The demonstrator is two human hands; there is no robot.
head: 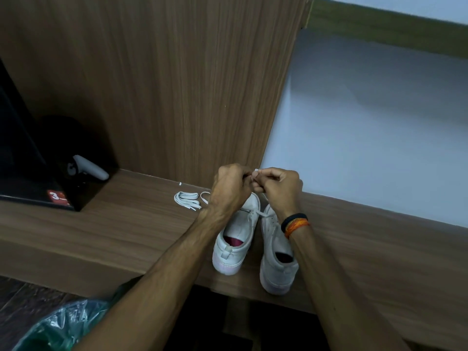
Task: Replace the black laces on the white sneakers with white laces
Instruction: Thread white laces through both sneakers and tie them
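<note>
Head view: a bundled spare white lace (187,200) lies on the wooden shelf (114,224), left of the left hand (229,190). Both hands, left and right hand (277,190), pinch a white lace end (255,172) above two white sneakers (234,241).

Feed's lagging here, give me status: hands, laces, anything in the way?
Left hand and right hand both pinching white lace above left sneaker. Spare white lace bundled on shelf. Nothing blocking.
</note>
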